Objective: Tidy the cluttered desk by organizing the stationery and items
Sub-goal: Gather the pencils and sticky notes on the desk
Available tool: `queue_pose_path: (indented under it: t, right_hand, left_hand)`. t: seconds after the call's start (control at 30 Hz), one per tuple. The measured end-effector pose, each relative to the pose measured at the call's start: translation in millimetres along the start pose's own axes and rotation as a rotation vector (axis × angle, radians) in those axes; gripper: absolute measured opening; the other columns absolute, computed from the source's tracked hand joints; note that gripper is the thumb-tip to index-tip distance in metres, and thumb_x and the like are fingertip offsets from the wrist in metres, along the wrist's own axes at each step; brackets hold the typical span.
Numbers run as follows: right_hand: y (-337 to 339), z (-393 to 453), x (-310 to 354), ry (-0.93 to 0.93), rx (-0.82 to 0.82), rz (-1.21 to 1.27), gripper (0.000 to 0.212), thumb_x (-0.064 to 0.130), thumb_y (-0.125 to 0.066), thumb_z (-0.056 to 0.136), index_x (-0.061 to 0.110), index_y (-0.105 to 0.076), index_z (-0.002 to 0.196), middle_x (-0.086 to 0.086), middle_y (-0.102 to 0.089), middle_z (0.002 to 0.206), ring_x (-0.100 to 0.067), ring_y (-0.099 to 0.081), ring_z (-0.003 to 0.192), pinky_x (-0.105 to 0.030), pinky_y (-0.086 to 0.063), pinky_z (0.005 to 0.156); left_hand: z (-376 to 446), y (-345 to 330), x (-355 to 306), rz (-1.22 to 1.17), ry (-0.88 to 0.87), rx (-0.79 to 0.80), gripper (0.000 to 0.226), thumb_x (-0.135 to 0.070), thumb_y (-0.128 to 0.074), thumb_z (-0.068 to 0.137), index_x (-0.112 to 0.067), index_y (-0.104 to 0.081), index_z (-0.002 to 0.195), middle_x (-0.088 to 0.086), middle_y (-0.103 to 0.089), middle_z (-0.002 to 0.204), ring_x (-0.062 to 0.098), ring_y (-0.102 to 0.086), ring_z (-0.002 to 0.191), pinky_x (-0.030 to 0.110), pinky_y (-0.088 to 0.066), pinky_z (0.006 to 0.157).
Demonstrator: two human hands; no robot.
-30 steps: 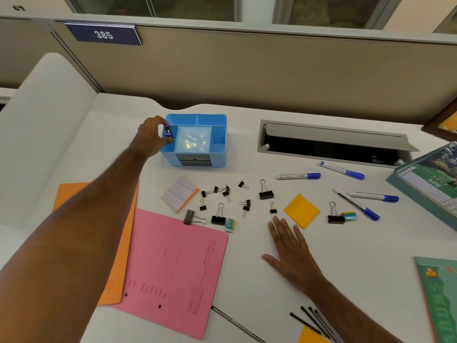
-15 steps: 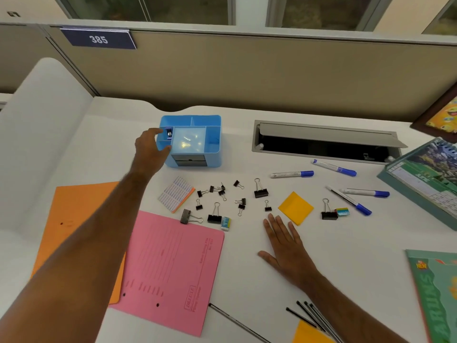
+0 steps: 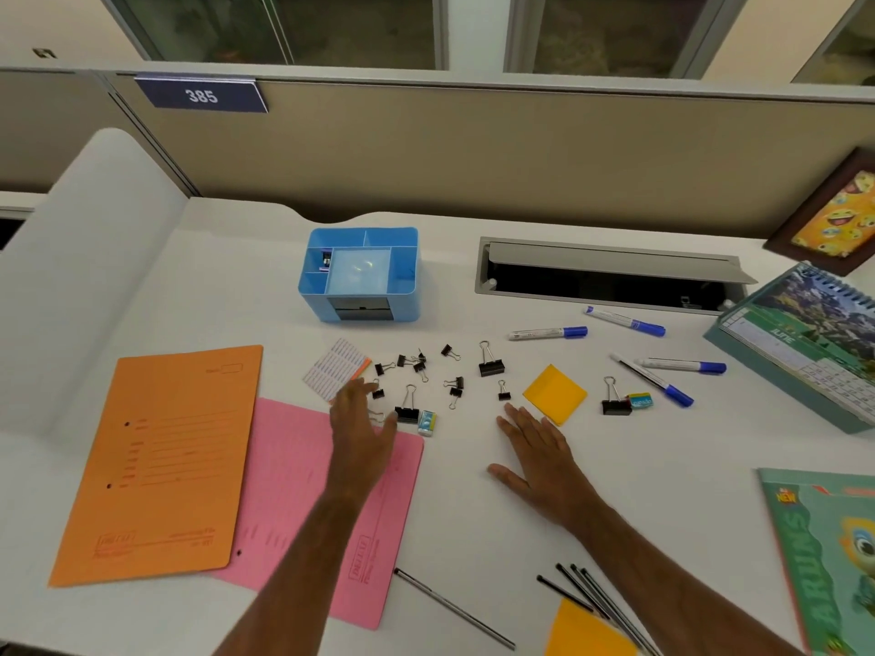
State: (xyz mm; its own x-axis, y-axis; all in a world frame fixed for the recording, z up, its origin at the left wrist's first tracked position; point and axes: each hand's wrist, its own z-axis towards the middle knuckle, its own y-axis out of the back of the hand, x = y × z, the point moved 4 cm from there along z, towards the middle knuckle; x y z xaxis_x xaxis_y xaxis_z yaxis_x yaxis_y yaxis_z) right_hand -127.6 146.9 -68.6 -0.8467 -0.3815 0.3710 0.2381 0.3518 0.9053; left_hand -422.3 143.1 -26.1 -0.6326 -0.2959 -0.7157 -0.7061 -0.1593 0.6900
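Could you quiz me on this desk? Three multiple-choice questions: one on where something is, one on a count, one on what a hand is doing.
1. Where does the blue organizer stand?
A. on the pink folder
B. on the bare desk behind the binder clips
C. on the calendar

2. How many blue-capped markers lie on the desk?
A. four
B. one
C. seven

3. What is the right hand doing?
A. gripping a marker
B. lifting the orange folder
C. lying flat, fingers spread

Answers: 1 B, white desk surrounds it; 2 A, four lie right of the clips, one being; 3 C, its palm rests on the desk, holding nothing.
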Motion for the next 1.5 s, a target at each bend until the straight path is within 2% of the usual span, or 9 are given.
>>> queue_pose_path:
  t: [0.1,0.2,0.4,0.8,0.93,1.13,1.27,1.37,1.5]
  right_hand:
    - [23.3,6.3,-9.2,-0.064,-0.121,0.09,0.064,0.066,-0.037,0.095,0.023,-0.053,0.14,0.002,-0.038,0.158,-0.018,-0.035,0.145,-0.037,-0.029,0.115]
    - [46.6,15.2,-27.6,-0.165,-0.228,0.043,0.05,0.054,-0.05,0.094,0.019,-0.059,0.13,-0.004,-0.05,0.143,-0.028,-0.048,0.132,-0.041,-0.038,0.101]
    - [66.0,30.6,-61.2,-0.4,-0.139,-0.049,0.067,0.054,-0.064,0.092,0.013,-0.046,0.142,-0.011,-0.043,0.15,-0.033,-0.043,0.133,-0.05,-0.037,0.105]
    - [67.9,44.0,-63.1,-0.617,-0.031,0.13,0.08,0.056,-0.083,0.074,0.021,-0.041,0.133,-0.007,-0.045,0.135,-0.03,-0.045,0.127,-0.046,-0.04,0.097]
    - [70.7,43.4,-62.6,-0.668,-0.018,0.189,0.093,0.055,-0.09,0.064,0.022,-0.042,0.136,-0.007,-0.045,0.136,-0.03,-0.044,0.129,-0.046,-0.042,0.097]
    - [74.7,42.4,-55.9,-0.626,0.043,0.04,0.089,0.063,-0.082,0.071,0.022,-0.043,0.14,-0.007,-0.042,0.141,-0.029,-0.041,0.132,-0.046,-0.04,0.1]
    - [77.8,36.7,-50.4,-0.573,-0.063,0.0,0.055,0.051,-0.069,0.09,0.021,-0.051,0.133,-0.007,-0.047,0.137,-0.027,-0.045,0.125,-0.046,-0.041,0.097]
    - [80.4,33.3,-45.7,-0.558,-0.111,0.014,0.033,0.038,-0.054,0.102,0.021,-0.054,0.13,-0.006,-0.05,0.135,-0.027,-0.046,0.123,-0.047,-0.039,0.097]
    - [89.5,30.1,-42.7,-0.507,-0.158,0.049,0.027,0.032,-0.043,0.107,0.024,-0.056,0.129,-0.003,-0.054,0.132,-0.026,-0.049,0.12,-0.045,-0.034,0.095]
  left_hand:
    - [-13.2,-22.2,3.2,0.138,-0.042,0.086,0.066,-0.035,-0.069,0.097,-0.021,-0.039,0.153,0.0,-0.022,0.167,0.025,-0.015,0.155,0.045,-0.019,0.125]
    - [-19.7,-32.5,6.2,0.217,-0.065,0.112,0.071,-0.039,-0.065,0.097,-0.016,-0.036,0.157,0.003,-0.02,0.169,0.026,-0.007,0.158,0.051,-0.018,0.128]
    - [-22.9,-43.7,17.0,0.363,-0.12,0.123,0.073,-0.054,-0.04,0.098,-0.016,-0.03,0.159,0.008,-0.022,0.168,0.031,-0.008,0.159,0.054,-0.008,0.129]
    - [-33.2,-73.5,-42.5,0.347,-0.311,0.125,0.066,-0.037,-0.054,0.096,-0.017,-0.037,0.156,0.007,-0.021,0.17,0.027,-0.003,0.16,0.056,-0.001,0.128]
    - [-39.0,-87.4,-72.0,0.268,-0.381,0.129,0.059,-0.028,-0.062,0.094,-0.014,-0.047,0.149,0.009,-0.034,0.162,0.028,-0.016,0.156,0.053,-0.015,0.128]
    - [-47.4,-107.1,-95.4,0.332,-0.476,0.208,0.046,-0.031,-0.065,0.09,-0.016,-0.06,0.133,0.004,-0.056,0.139,0.027,-0.051,0.131,0.047,-0.048,0.102]
    - [-52.5,-118.2,-88.3,0.338,-0.457,0.261,0.046,-0.031,-0.065,0.091,-0.011,-0.06,0.133,0.006,-0.058,0.137,0.027,-0.054,0.129,0.044,-0.049,0.105]
    - [-58.4,-125.4,-74.4,0.352,-0.429,0.308,0.054,-0.033,-0.064,0.094,-0.009,-0.055,0.142,0.01,-0.053,0.149,0.028,-0.048,0.139,0.045,-0.041,0.117]
    - [-63.2,-128.8,-58.5,0.367,-0.437,0.336,0.063,-0.043,-0.048,0.103,-0.014,-0.037,0.158,0.007,-0.03,0.167,0.025,-0.024,0.156,0.034,-0.007,0.127]
